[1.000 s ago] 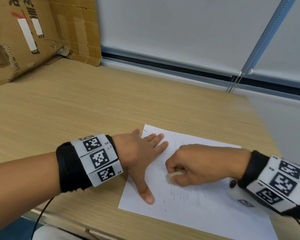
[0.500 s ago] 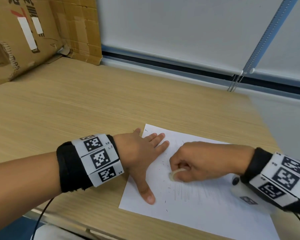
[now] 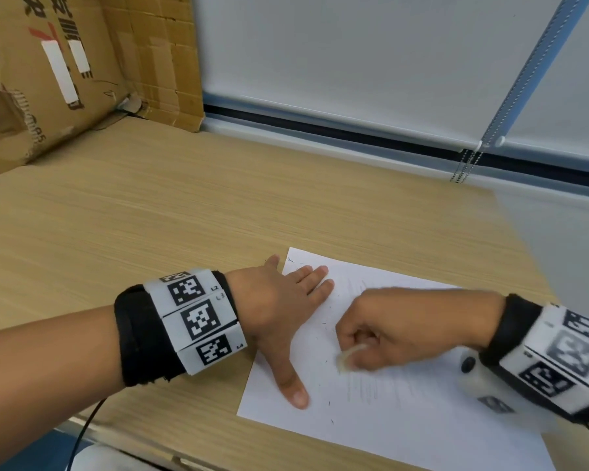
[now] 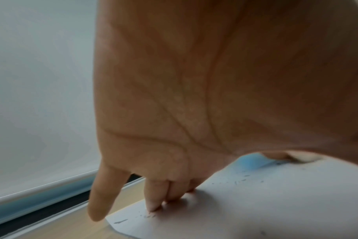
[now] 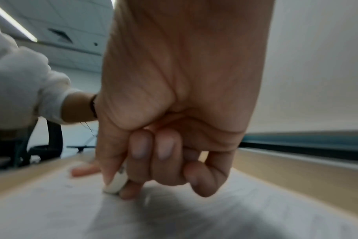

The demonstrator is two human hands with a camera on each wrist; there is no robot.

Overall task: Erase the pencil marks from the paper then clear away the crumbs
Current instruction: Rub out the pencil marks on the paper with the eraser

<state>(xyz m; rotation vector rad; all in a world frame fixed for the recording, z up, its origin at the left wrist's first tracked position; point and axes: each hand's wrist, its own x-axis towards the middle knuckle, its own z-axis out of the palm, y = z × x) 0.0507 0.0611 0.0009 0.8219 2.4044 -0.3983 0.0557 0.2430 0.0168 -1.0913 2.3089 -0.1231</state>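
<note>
Right hand (image 3: 402, 329) pinches a small white eraser (image 3: 349, 356) between the thumb and the curled fingers, and the eraser's tip touches the paper (image 3: 405, 426). Its blur in the head view makes me think it is rubbing. Left hand (image 3: 279, 300) lies flat with its fingers spread, pressing on the left side of the paper so it does not slide. Only the smallest finger hangs off the far edge, over the desk (image 3: 150, 232).

Faint grey pencil marks (image 3: 364, 389) show just below the eraser, nearer the person. Little dark crumbs (image 3: 330, 319) lie on the paper between the two hands and by the left fingertips.

I think the job is at the rubbing-out step, and it is not finished. Next the eraser should slide down over the grey lines while the left hand holds the paper flat. Too hard a push could crinkle the sheet. The crumbs get brushed off after that.
</note>
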